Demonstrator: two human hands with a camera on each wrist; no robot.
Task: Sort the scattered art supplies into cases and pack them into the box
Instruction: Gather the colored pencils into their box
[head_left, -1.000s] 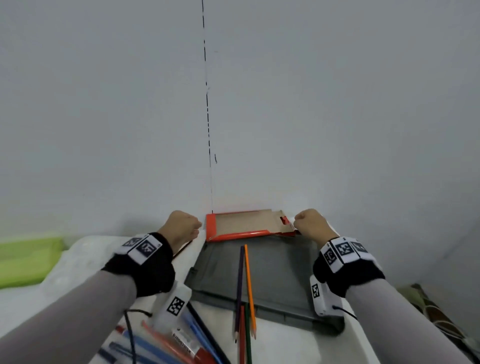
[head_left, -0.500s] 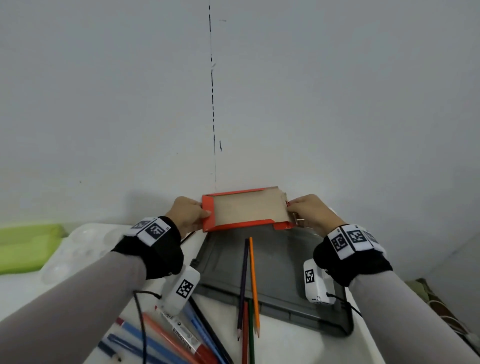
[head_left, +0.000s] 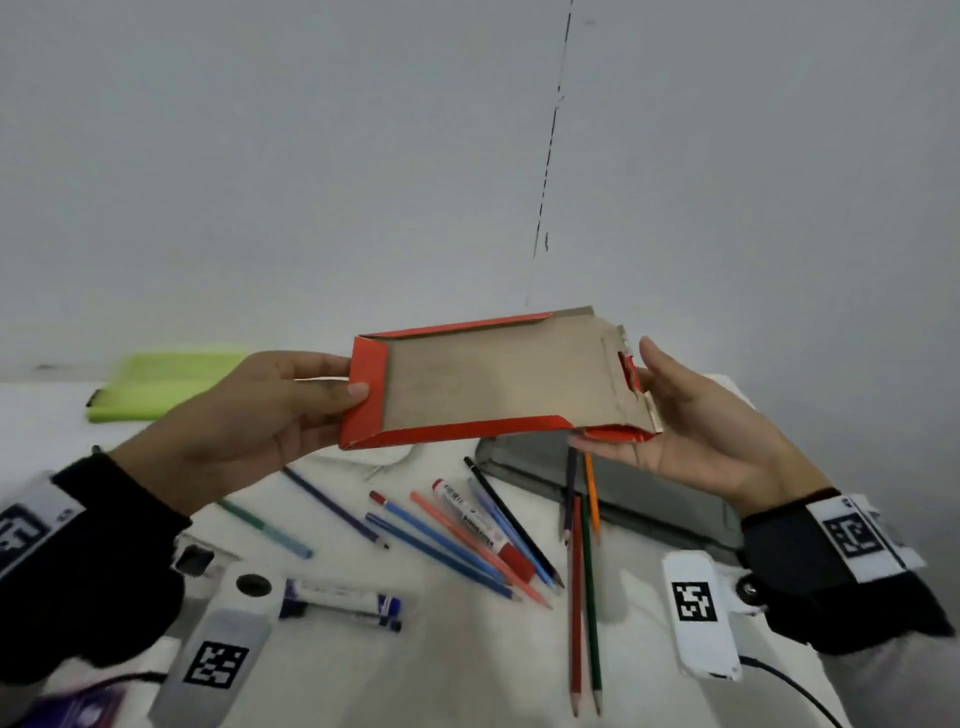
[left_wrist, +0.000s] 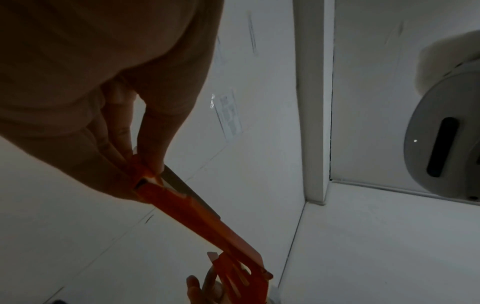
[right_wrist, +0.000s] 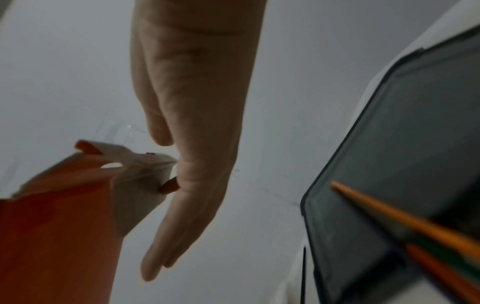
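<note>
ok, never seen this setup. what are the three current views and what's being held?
No robot here: a person wears cameras on the head and both wrists. The head view looks down on both hands. The left hand pinches one end of a flat orange cardboard case; the right hand, fingers straight, supports its open end. Each wrist view looks along its hand at that case. On the white table lie loose coloured pencils, markers and a grey case.

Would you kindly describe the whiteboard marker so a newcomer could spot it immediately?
Start at the dark grey case on the white table. Just left of it lies a fan of coloured pencils, and among them the whiteboard marker. It alone is thick, with a white printed barrel and a red cap.
</note>
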